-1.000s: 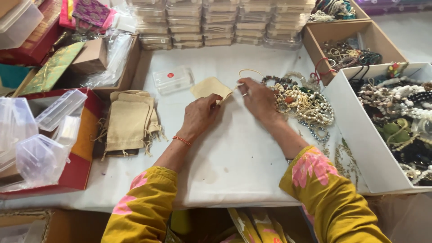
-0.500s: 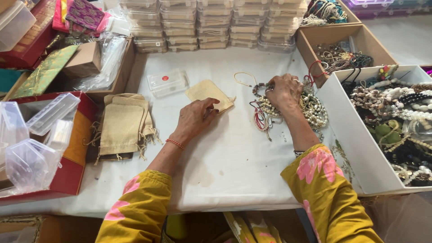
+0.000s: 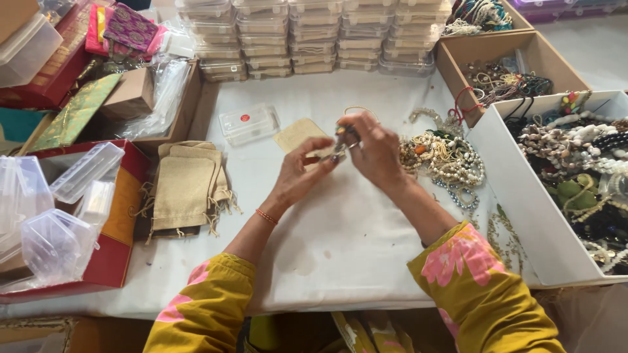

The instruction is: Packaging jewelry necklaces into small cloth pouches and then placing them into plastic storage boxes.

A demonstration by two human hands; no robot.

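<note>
Both hands meet above the white table. My right hand grips a small beaded jewellery piece by its top. My left hand has its fingertips on the lower end of the same piece. Just behind the hands a small beige pouch lies flat on the table. A heap of beaded necklaces sits immediately right of my right hand. Both arms wear mustard sleeves with pink flowers.
A small clear plastic box lies behind the pouch. A stack of beige drawstring pouches is on the left. A white box with jewellery stands right, a cardboard box behind it. Stacked clear boxes line the back; a red box holds plastic cases.
My right hand came back from the necklace heap with a jewellery piece and moved left. My left hand lifted off the beige pouch and joined it on the piece.
</note>
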